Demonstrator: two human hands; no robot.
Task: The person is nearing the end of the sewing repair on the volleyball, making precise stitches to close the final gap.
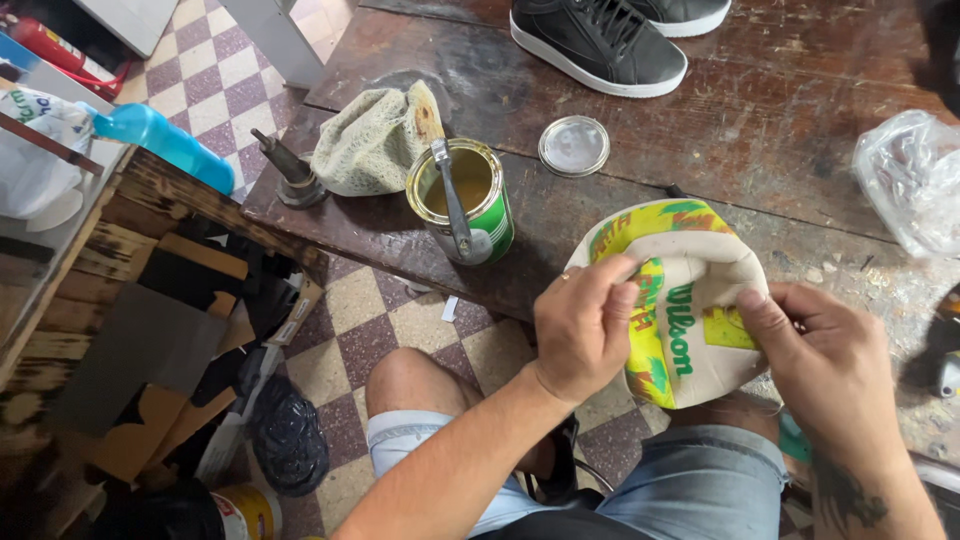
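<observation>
At the frame's lower right, your left hand (585, 330) and right hand (825, 365) each hold a closed grip on the deflated cream, yellow-green panelled ball (690, 300), near the worktop (760, 120) edge.

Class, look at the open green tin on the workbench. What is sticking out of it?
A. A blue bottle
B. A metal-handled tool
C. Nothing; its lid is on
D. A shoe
B: a metal-handled tool stands in the open green tin, while its lid lies apart on the workbench.
</observation>
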